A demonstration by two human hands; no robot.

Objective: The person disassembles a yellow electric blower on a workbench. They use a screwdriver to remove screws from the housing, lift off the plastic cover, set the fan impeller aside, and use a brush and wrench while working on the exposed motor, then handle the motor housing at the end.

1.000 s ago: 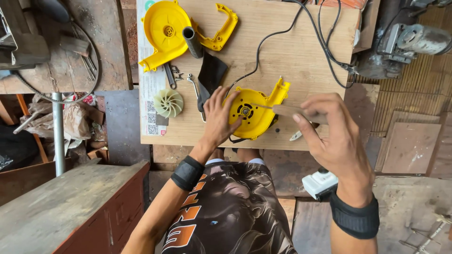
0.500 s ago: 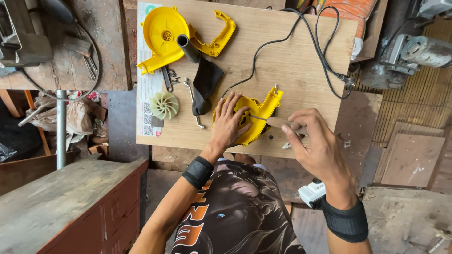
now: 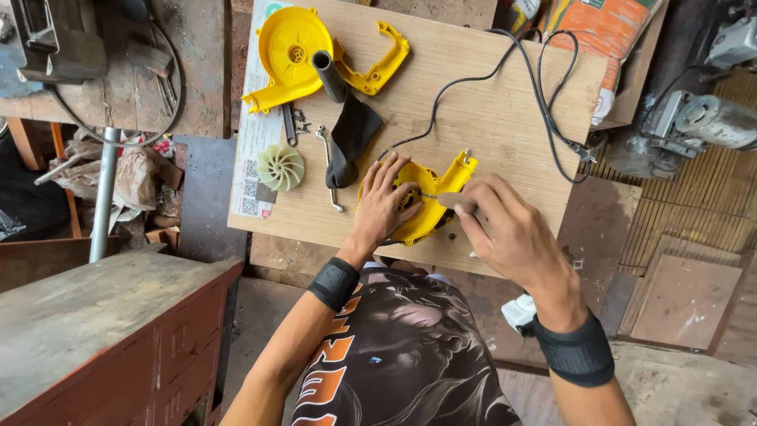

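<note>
a yellow blower housing half (image 3: 422,207), rounded with a stubby handle, lies near the front edge of the plywood board (image 3: 505,118), a black cord (image 3: 505,75) trailing from it; the left hand (image 3: 384,207) presses flat on it, fingers spread, while the right hand (image 3: 505,230) pinches a thin screwdriver (image 3: 441,197) into it

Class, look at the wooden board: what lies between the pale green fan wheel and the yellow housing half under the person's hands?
In the head view, a bent metal rod and a black nozzle bag lie between the pale green fan wheel and the yellow housing half.
</note>
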